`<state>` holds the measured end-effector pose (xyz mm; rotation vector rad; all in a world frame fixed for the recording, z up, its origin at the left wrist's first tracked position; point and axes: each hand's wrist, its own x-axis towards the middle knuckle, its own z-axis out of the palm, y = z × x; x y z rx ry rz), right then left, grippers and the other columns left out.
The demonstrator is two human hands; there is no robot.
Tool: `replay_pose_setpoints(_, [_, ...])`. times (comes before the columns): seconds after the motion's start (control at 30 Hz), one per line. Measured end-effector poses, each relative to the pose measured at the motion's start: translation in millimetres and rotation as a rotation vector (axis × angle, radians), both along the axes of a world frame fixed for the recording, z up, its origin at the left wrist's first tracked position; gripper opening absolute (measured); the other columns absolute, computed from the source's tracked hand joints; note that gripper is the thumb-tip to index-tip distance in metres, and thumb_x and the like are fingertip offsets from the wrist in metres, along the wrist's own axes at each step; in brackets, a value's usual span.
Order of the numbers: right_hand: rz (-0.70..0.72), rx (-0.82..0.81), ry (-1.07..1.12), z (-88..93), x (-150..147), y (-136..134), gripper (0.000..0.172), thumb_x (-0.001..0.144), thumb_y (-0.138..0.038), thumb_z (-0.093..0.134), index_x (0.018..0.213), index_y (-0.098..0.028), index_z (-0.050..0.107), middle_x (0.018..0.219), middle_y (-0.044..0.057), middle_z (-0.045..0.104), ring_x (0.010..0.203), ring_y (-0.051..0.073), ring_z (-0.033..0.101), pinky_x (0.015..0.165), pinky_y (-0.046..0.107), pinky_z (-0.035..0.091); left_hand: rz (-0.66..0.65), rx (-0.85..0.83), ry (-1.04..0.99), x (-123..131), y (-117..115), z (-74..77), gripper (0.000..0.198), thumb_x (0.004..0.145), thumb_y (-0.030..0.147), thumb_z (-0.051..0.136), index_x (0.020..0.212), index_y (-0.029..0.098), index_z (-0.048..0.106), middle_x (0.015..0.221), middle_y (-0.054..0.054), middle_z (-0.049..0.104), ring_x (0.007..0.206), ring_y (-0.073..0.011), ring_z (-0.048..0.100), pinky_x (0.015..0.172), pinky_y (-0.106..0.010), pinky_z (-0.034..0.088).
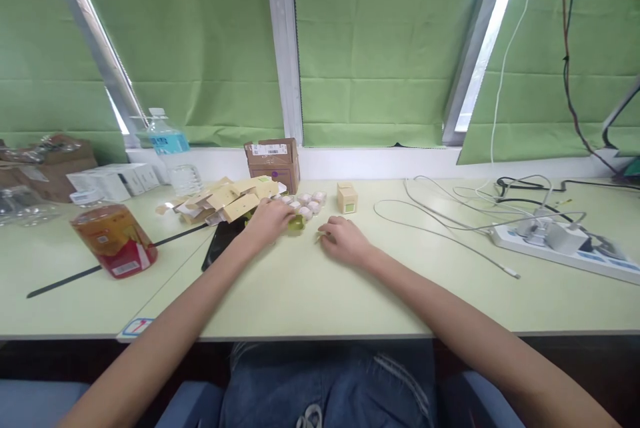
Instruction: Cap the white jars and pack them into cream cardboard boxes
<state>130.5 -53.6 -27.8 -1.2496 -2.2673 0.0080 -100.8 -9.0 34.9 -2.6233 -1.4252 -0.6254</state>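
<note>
My left hand (270,220) is closed with its fingers bent downward, beside a small shiny yellow-green piece (296,223). Whether the fingers grip that piece is hidden. Just beyond it, several small round whitish items (310,203) sit in a cluster. My right hand (344,240) rests on the table with its fingers curled together. A tiny pale bit shows at those fingertips, too small to name. Behind the right hand stands a small beige box (347,199), upright. Left of my left hand lies a pile of beige cartons (227,198), partly over a black flat object (223,241).
A tilted bottle with orange-red label (115,241), a clear water bottle (175,155) and a black strip (65,283) are on the left. A brown carton (274,165) stands at the back. White cables (440,225) and a power strip (600,261) occupy the right.
</note>
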Motion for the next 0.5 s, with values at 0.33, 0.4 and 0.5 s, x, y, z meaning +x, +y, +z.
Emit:
replay_pose_setpoints(0.33, [0.407, -0.014, 0.167, -4.9, -9.6, -4.5, 0.025, 0.095, -0.019, 0.065, 0.119, -0.02, 0.073, 0.109, 0.01, 0.067, 0.102, 0.022, 0.062, 0.092, 0.035, 0.051, 0.153, 0.036, -0.01, 47.5, -7.7, -3.6, 0.024, 0.086, 0.016, 0.048, 0.096, 0.02, 0.07, 0.098, -0.01, 0.076, 0.087, -0.0263, 0.068, 0.07, -0.033, 0.043])
replay_pose_setpoints(0.4, [0.398, -0.069, 0.209, -2.7, -12.9, -6.4, 0.019, 0.093, -0.018, 0.068, 0.111, -0.018, 0.071, 0.103, 0.008, 0.067, 0.091, 0.019, 0.062, 0.083, 0.032, 0.051, 0.127, 0.039, -0.086, 41.1, -8.6, -11.5, 0.026, 0.088, 0.015, 0.046, 0.093, 0.021, 0.07, 0.102, -0.008, 0.076, 0.09, -0.0254, 0.068, 0.073, -0.033, 0.045])
replay_pose_setpoints(0.5, [0.361, -0.162, 0.276, 2.0, -12.2, -8.0, 0.006, 0.089, -0.016, 0.07, 0.094, -0.017, 0.068, 0.084, 0.001, 0.065, 0.072, 0.014, 0.056, 0.069, 0.026, 0.047, 0.013, 0.012, -0.16, 31.2, -10.3, -21.0, 0.026, 0.087, 0.015, 0.047, 0.087, 0.021, 0.072, 0.096, -0.007, 0.076, 0.091, -0.0247, 0.067, 0.078, -0.034, 0.048])
